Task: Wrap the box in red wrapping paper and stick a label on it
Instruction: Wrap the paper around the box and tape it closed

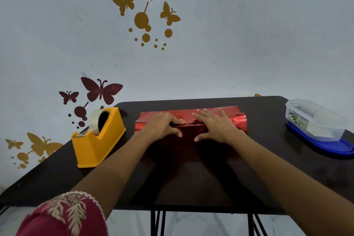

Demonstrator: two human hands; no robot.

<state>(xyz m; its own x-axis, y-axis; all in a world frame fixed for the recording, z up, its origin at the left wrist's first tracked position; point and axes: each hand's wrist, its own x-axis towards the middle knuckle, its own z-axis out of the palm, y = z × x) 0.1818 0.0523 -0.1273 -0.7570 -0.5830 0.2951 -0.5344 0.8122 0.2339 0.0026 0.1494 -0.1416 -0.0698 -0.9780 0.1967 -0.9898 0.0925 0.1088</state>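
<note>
Wrapping about halfway: seam closed by hand, no tape or label yet

- Dark rectangular table (191, 178) carries everything.
- Shiny red foil wrapping paper (237, 120) sits near the table's far edge, centred, folded over into a long bundle. The box itself is hidden; presumably inside.
- Yellow plastic tape dispenser (95, 145) near the left edge, clear roll loaded, untouched.
- Clear plastic tub (316, 122) on a blue lid (325, 145) near the right edge. Something printed is inside; can't tell if it's the label.
- Left hand (162, 124): fingers bent over the top overlap, thumb on the near face, gripping the paper.
- Right hand (216, 126): fingers straight, flat on top, thumb spread down the near face, pressing the seam.

Status, my read: the long wrap is done. Left to do: tape the seam, fold and tape both open ends, stick the label.
</note>
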